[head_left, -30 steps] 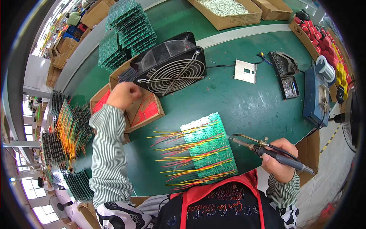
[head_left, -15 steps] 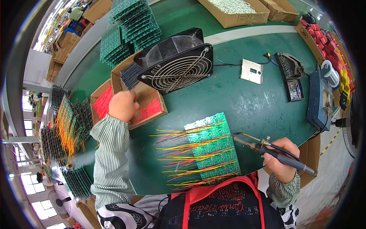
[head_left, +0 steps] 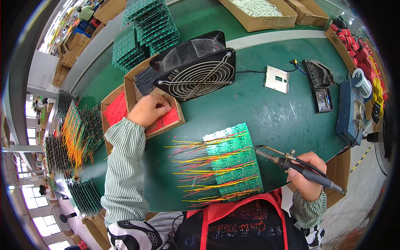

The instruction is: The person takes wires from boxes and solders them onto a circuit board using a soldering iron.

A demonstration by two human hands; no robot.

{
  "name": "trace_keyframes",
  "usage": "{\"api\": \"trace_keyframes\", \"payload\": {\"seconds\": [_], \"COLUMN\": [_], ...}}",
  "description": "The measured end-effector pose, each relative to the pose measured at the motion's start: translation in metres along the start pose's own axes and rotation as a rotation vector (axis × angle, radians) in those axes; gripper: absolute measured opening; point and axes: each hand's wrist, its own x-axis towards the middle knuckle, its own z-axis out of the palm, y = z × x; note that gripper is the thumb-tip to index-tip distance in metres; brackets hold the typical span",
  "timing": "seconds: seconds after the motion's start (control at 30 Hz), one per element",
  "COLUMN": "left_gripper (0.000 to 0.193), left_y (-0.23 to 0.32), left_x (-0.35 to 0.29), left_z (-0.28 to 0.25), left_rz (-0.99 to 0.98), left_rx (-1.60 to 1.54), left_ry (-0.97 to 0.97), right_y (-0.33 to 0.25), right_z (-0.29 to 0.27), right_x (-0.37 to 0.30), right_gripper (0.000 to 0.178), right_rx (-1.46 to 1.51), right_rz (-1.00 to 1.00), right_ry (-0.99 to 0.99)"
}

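My right hand (head_left: 307, 175) is wrapped round a soldering iron (head_left: 310, 174) with a thin metal feed tube along it; its tip points left, beside the green circuit board panel (head_left: 233, 156). This panel lies flat on the table in front of me. Rows of yellow, red and black wires (head_left: 196, 171) stick out from its left side. My left hand (head_left: 149, 110) is over the cardboard box (head_left: 181, 121) of short red wires (head_left: 166, 119), fingers bent and pressed together at the wires. Whatever is between its fingertips is hidden.
A black fan (head_left: 196, 71) with a wire guard stands behind the boxes. Stacked circuit boards (head_left: 146, 29) rise at the back left, wired boards (head_left: 75, 137) at the left. To the right are a blue soldering station (head_left: 349, 112), a solder spool (head_left: 361, 83) and an iron stand (head_left: 320, 85).
My left hand has moved right and slightly forward, from the divider between the boxes to over the red wires. My right hand and the soldering iron have barely moved.
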Motion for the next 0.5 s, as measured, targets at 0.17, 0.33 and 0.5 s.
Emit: {"api": "trace_keyframes", "payload": {"seconds": [0.17, 0.33, 0.5], "left_gripper": [0.02, 0.021, 0.023], "left_y": [-0.001, 0.009, 0.015], "left_x": [-0.006, -0.007, -0.001], "left_z": [-0.003, -0.004, -0.004], "left_rz": [0.092, 0.024, -0.047], "left_rx": [0.05, 0.027, 0.079], "left_ry": [-0.072, -0.079, -0.17], "right_y": [0.0, 0.002, 0.0], "right_z": [0.003, 0.003, 0.004], "right_x": [-0.001, -0.001, -0.003], "right_gripper": [0.019, 0.019, 0.019], "right_rx": [-0.017, -0.021, -0.018], "right_rz": [-0.018, -0.053, -0.045], "right_ry": [-0.002, -0.006, -0.015]}}
